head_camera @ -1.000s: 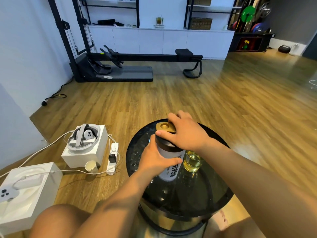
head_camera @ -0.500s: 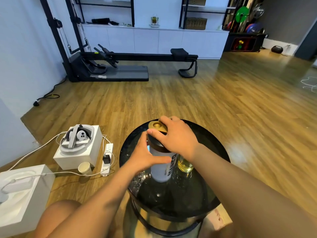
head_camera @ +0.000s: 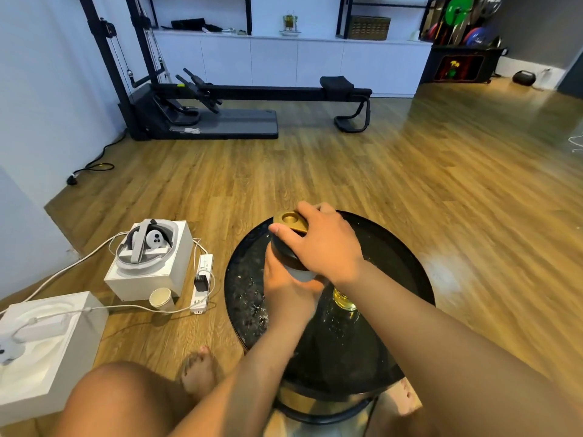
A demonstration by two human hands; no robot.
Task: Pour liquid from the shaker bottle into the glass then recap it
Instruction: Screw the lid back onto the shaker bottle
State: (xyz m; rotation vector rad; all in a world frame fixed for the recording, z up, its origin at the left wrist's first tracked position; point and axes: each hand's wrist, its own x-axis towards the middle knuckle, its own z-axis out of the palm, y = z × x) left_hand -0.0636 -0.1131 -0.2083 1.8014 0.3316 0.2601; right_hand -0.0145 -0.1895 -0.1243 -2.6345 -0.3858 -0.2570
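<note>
The shaker bottle (head_camera: 298, 272) stands upright on the round black table (head_camera: 403, 257); its white body is mostly hidden. My left hand (head_camera: 287, 288) grips the body from the near side. My right hand (head_camera: 321, 241) is curled over the dark lid (head_camera: 284, 253), fingers around its rim beside the gold flip cap (head_camera: 288, 220). The glass (head_camera: 344, 299) holds yellow liquid and stands just right of the bottle, partly hidden under my right wrist.
On the floor to the left stand two white boxes (head_camera: 151, 266) with headsets and cables, a paper cup (head_camera: 161, 299) and a power strip (head_camera: 202, 283). My knee and bare foot (head_camera: 197, 370) are beside the table. Exercise equipment (head_camera: 220, 102) stands far back.
My left hand has slid round the bottle and now covers more of its body. My right hand stays on the lid. The camera has tilted down a little.
</note>
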